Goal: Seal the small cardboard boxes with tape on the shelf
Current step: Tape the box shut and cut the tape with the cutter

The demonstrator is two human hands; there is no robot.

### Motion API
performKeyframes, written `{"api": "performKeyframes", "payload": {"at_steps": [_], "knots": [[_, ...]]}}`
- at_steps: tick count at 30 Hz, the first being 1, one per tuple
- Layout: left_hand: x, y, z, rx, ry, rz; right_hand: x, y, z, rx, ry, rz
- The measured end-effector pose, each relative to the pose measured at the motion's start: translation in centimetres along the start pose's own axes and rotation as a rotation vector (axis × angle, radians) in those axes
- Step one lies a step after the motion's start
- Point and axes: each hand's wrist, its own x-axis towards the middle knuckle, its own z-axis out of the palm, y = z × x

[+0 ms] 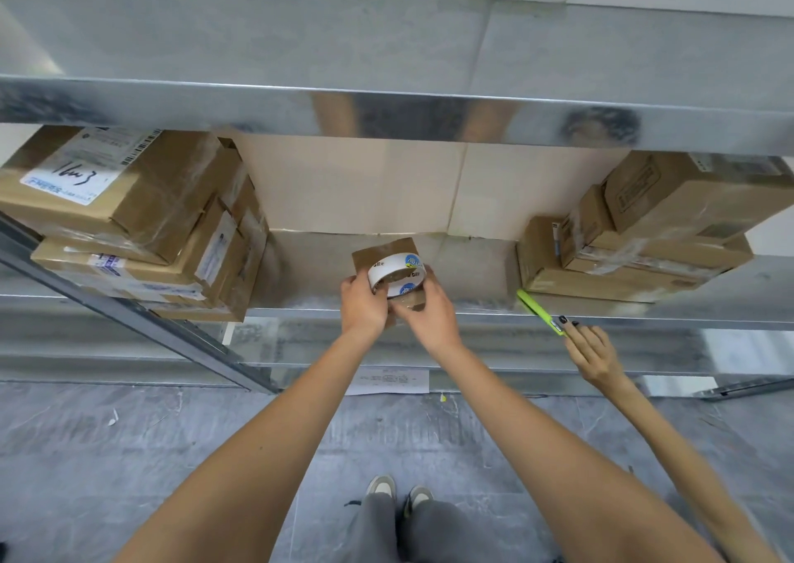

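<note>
On the shelf (472,309) edge, both hands grip the tape roll (397,274) against 1 small box (383,253): left hand (364,305), right hand (423,315). Taping seems underway; next likely needs cutting.

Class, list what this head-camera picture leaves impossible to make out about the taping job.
- Small cardboard box, head view: its near side is hidden by both hands and the tape roll.
- Loose tape end: covered by the right hand.
- Left hand fingertips: behind the roll.
- Green cutter blade: too small to tell.
</note>
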Motion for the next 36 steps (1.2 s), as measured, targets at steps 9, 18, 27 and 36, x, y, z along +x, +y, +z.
{"api": "performKeyframes", "payload": {"at_steps": [9, 18, 27, 36], "knots": [[-0.1, -0.2, -0.8, 0.039, 0.022, 0.033, 0.3, -0.6, 0.9, -0.146, -0.024, 0.019], [-0.7, -0.2, -1.5, 0.005, 0.016, 0.098, 0.3, 0.0, 0.5, -0.428, -0.06, -0.04], [-1.6, -1.0, -1.9, -0.009, 0.105, 0.08, -0.5, 0.0, 0.5, -0.789, -0.135, -0.229], [-1.0, -1.9, -4.9, 0.165, 0.16, 0.166, -0.1, 0.1, 0.1, -0.746, -0.126, -0.228]]}}
